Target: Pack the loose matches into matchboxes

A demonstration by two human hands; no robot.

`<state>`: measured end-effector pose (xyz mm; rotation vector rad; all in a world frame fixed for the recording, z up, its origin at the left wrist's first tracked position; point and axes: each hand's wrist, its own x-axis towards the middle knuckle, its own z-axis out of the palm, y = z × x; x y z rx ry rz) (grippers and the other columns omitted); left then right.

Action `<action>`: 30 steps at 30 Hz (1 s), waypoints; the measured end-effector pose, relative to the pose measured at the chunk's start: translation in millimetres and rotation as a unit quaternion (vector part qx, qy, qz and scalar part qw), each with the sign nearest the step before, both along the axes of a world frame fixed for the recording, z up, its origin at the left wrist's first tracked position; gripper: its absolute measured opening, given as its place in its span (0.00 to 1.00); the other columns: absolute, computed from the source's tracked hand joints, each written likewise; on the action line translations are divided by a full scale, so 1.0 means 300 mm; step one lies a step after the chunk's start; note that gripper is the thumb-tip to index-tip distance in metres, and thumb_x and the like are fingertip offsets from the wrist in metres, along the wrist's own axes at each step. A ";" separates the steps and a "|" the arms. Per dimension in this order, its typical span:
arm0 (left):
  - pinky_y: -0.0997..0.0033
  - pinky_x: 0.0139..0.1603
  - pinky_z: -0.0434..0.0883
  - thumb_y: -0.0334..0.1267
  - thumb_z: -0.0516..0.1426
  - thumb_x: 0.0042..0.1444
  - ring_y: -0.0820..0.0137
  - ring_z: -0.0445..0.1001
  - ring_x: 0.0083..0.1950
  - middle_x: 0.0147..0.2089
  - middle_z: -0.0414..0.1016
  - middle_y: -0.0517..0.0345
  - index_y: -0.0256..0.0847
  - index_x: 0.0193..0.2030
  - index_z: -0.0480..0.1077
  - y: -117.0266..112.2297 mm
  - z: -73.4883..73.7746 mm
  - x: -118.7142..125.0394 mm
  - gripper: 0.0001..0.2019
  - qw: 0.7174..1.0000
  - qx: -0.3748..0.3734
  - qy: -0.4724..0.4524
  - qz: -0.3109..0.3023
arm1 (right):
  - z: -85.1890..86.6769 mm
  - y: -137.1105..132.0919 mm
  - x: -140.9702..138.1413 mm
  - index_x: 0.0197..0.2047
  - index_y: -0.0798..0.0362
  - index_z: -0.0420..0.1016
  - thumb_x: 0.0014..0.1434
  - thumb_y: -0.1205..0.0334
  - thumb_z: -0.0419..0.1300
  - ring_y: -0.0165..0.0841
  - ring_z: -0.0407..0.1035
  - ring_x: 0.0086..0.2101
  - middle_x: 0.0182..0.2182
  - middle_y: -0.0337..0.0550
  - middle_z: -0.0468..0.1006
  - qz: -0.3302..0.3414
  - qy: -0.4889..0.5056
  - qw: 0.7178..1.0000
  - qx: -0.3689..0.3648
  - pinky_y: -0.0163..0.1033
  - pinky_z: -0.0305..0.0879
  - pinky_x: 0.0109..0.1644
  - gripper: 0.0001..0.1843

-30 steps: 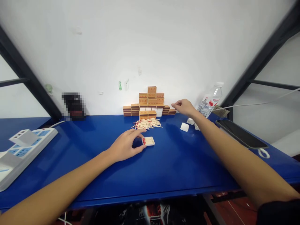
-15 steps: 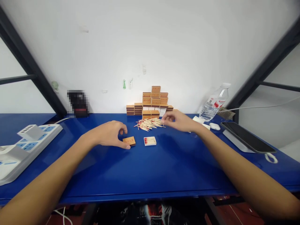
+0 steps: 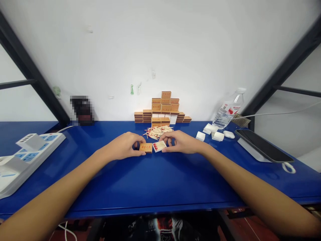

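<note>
My left hand [image 3: 125, 146] pinches a tan matchbox sleeve [image 3: 146, 147] just above the blue table [image 3: 160, 180]. My right hand [image 3: 179, 142] grips a white matchbox tray [image 3: 159, 146] filled with red-tipped matches, tilted toward the sleeve. The tray's end nearly touches the sleeve's open end. A loose heap of matches [image 3: 157, 131] lies right behind both hands. Stacked tan matchboxes [image 3: 163, 110] stand against the white wall behind the heap.
Empty white trays [image 3: 210, 131] lie to the right, near a water bottle [image 3: 227, 112], a white earbud case [image 3: 229, 134] and a dark tablet [image 3: 265, 145]. A white power strip [image 3: 22, 157] sits at the left. Dark frame posts slant up on both sides.
My right hand came back from the stacks and picked up the filled tray. My left hand took the sleeve and brought it to the tray.
</note>
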<state>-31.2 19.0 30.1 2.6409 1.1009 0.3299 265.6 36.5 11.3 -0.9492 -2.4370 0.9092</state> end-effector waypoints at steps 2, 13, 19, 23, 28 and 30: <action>0.70 0.35 0.65 0.49 0.65 0.59 0.69 0.74 0.34 0.37 0.80 0.58 0.42 0.51 0.79 -0.004 -0.003 0.005 0.18 1.000 -0.006 -0.007 0.002 | 0.006 -0.003 0.004 0.50 0.53 0.78 0.56 0.49 0.72 0.30 0.69 0.31 0.33 0.38 0.76 0.007 0.002 1.000 -0.009 0.36 0.65 0.36 0.22; 0.70 0.36 0.69 0.53 0.65 0.59 0.68 0.75 0.33 0.38 0.82 0.57 0.45 0.57 0.79 0.018 -0.034 0.007 0.23 0.995 -0.011 -0.098 0.000 | 0.003 -0.010 -0.011 0.49 0.55 0.78 0.54 0.47 0.72 0.30 0.68 0.30 0.33 0.41 0.77 -0.058 0.057 0.996 -0.023 0.37 0.65 0.33 0.26; 0.66 0.41 0.73 0.54 0.68 0.55 0.66 0.77 0.38 0.41 0.83 0.54 0.42 0.55 0.80 0.037 -0.050 0.003 0.25 0.982 -0.032 -0.181 0.039 | -0.008 -0.002 -0.009 0.48 0.55 0.77 0.53 0.45 0.73 0.30 0.68 0.31 0.31 0.40 0.76 -0.084 0.089 0.992 -0.043 0.38 0.67 0.36 0.27; 0.66 0.42 0.74 0.54 0.69 0.54 0.67 0.76 0.37 0.38 0.83 0.55 0.43 0.53 0.81 0.037 -0.048 0.003 0.24 0.978 -0.028 -0.204 0.040 | -0.010 -0.002 -0.011 0.48 0.56 0.77 0.52 0.46 0.73 0.31 0.68 0.31 0.31 0.40 0.76 -0.102 0.097 0.989 -0.046 0.38 0.68 0.36 0.27; 0.66 0.41 0.74 0.52 0.71 0.52 0.67 0.76 0.35 0.37 0.82 0.56 0.42 0.51 0.82 0.032 -0.042 0.009 0.23 0.972 -0.027 -0.228 0.050 | -0.005 -0.005 -0.013 0.47 0.56 0.76 0.53 0.46 0.73 0.29 0.66 0.27 0.29 0.38 0.73 -0.119 0.110 0.985 -0.051 0.37 0.65 0.29 0.27; 0.66 0.42 0.75 0.52 0.70 0.52 0.67 0.77 0.36 0.37 0.83 0.55 0.42 0.51 0.82 0.029 -0.042 0.013 0.23 0.970 -0.025 -0.236 0.054 | -0.003 -0.007 -0.014 0.48 0.55 0.76 0.53 0.46 0.73 0.29 0.65 0.27 0.29 0.37 0.72 -0.114 0.116 0.985 -0.056 0.36 0.64 0.27 0.27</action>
